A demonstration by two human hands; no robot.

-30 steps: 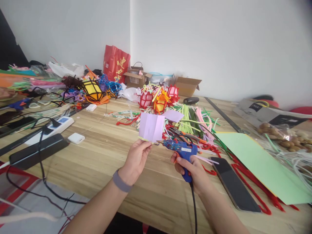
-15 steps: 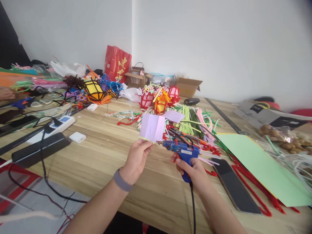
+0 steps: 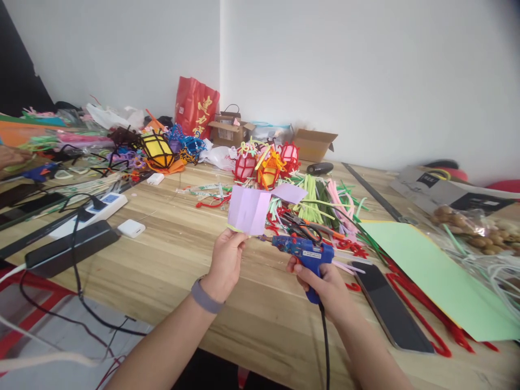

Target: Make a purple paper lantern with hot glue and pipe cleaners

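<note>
- The fingers [image 3: 238,242] of the left hand [image 3: 225,262] are pinched together on the lower edge of the purple paper [image 3: 247,210]. This creased sheet stands upright just left of and above the glue gun [image 3: 305,251]. The fingers [image 3: 299,269] of the right hand [image 3: 327,284] are clamped round the blue glue gun's grip. Its nozzle points left at the paper's bottom corner; I cannot tell whether it touches.
- The wooden desk [image 3: 174,265] lies under the glue gun, and both hands are held above it near its front edge.
- A green sheet [image 3: 430,271] lies flat to the right of the glue gun, well apart from it.
- A heap of pipe cleaners [image 3: 325,197], green, pink and red, spreads out behind the glue gun.
- A red bag [image 3: 196,108] stands far behind and to the left of the glue gun, against the wall.
- A white power strip [image 3: 95,208] sits well to the left of the glue gun, with a black plug in it.
- A black phone [image 3: 390,306] lies face up just right of the glue gun, between it and the green sheet.
- Small red and orange lanterns [image 3: 266,162] stand behind the glue gun, beyond the paper.
- Scissors [image 3: 303,227] lie just behind the glue gun, at the edge of the heap.
- A white case [image 3: 131,228] rests to the left of the glue gun, near the power strip.
- A grey wristband [image 3: 205,297] circles the left wrist, below and to the left of the glue gun.
- A black cord [image 3: 325,346] runs from the glue gun's grip down toward the desk's front edge.
</note>
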